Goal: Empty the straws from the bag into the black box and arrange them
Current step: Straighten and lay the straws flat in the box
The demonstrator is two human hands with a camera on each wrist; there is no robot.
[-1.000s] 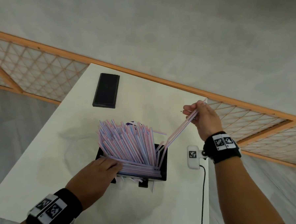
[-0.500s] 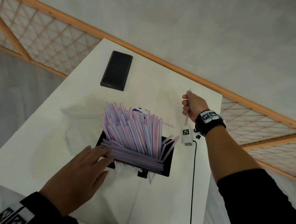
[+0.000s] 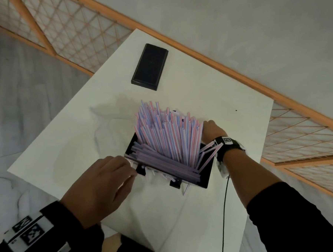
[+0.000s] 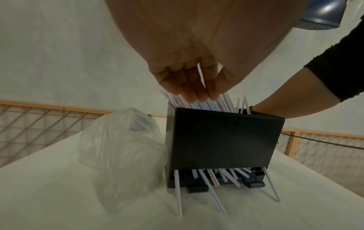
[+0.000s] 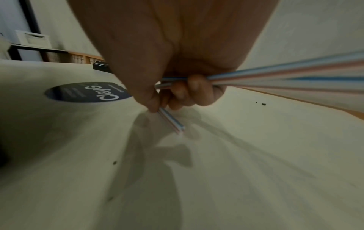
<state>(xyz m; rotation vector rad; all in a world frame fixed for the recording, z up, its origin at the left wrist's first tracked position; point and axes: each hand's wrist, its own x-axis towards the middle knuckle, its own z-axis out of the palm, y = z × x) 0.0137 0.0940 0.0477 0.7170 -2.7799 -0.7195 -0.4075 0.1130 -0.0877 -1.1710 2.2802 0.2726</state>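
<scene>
The black box (image 3: 205, 176) stands mid-table, packed with pink-and-blue striped straws (image 3: 167, 137); most lean upright, and a bundle lies across the front. My left hand (image 3: 131, 168) is at the box's front left corner. In the left wrist view its curled fingers (image 4: 199, 93) pinch one straw above the box (image 4: 222, 140). My right hand (image 3: 210, 128) is behind the box's right side, gripping a few straws (image 5: 295, 77) that slant down into the box. Several straws (image 4: 214, 183) poke out of the slot at the box's foot. The clear plastic bag (image 4: 122, 147) lies crumpled left of the box.
A flat black rectangular piece (image 3: 149, 67) lies at the far end of the white table (image 3: 238, 129). A black cable (image 3: 224, 215) hangs from my right wrist along the table's right side. A round dark label (image 5: 86, 92) lies on the table behind the box. Orange lattice railings surround the table.
My right hand came down from its raised position to the box's far right side, still holding straws. My left hand curled and moved up to the box's front left corner.
</scene>
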